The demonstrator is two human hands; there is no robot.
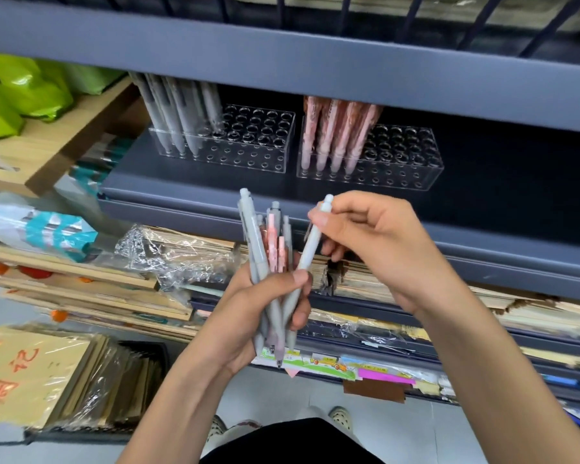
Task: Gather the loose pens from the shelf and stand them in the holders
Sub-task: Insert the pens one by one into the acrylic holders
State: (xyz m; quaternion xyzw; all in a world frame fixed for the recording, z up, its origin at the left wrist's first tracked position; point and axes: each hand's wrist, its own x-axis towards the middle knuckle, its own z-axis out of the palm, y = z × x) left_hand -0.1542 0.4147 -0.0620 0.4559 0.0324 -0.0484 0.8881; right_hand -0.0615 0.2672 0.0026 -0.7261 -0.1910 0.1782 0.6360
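The dark grey shelf [188, 187] carries two clear holders side by side. The left holder [258, 159] has grey pens [178, 118] standing in its left-hand holes. The right holder [412, 169] has pink pens [339, 135] standing in its left-hand holes. Both hands are in front of the shelf edge, below the holders. The left hand [248, 316] is clenched around a bundle of pens [265, 259], grey and pink, caps upward. The right hand [382, 246] has its fingers [318, 217] pinching the upper end of a single grey pen [310, 249]. This pen's lower part lies under the left thumb with the bundle.
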